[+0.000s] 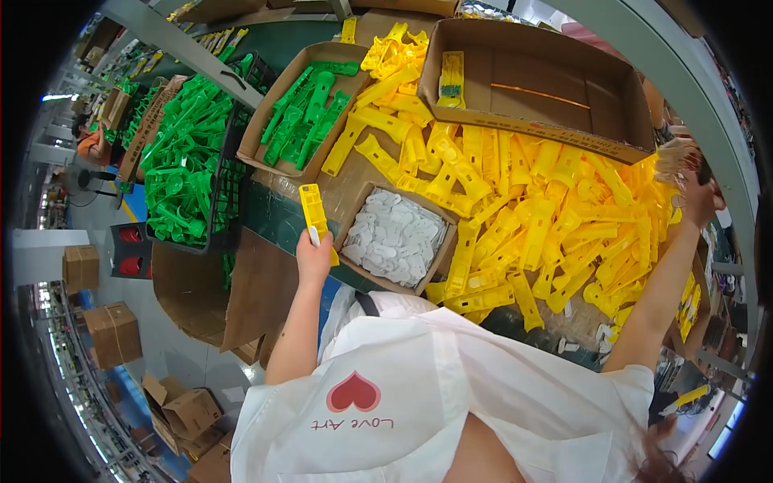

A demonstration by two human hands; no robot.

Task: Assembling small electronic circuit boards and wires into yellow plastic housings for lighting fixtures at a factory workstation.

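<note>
Keep your left hand (312,256) clamped firmly on the yellow plastic piece (316,216) beside the box of white parts (394,237), while your right hand (699,197), its grip unclear, reaches past the yellow pile (547,217) on the crowded surface (274,219) in this factory hall.

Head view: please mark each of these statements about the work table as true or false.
1. The left hand holds a yellow plastic part. True.
2. The small box beside that hand contains green parts. False: it holds white pieces.
3. The green parts lie in a cardboard box. True.
4. The right hand rests in the small box. False: it reaches out at the far right edge of the yellow pile.
</note>
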